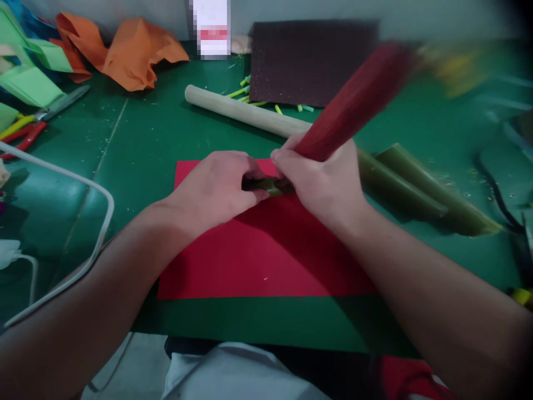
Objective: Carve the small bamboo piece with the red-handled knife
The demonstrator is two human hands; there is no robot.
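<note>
A red sheet of paper [266,255] lies flat on the green table. Low over its upper part, my left hand [220,183] curls its fingers and thumb around one end of a short dark green piece [275,188]. My right hand [325,172] is closed around a thick red stick-like thing [353,103], which leans up to the right. Its far end is blurred, so I cannot tell its kind. Beneath the right fingers the green piece disappears from sight; both hands are close together at it.
A pale wooden rod [245,111] lies beyond my hands, before a dark brown sheet [308,61]. Two olive-green rolled sheets [416,183] rest at right. Orange crumpled paper [133,53] and red-handled scissors [31,136] lie at left, where a white cable [106,194] loops over the edge.
</note>
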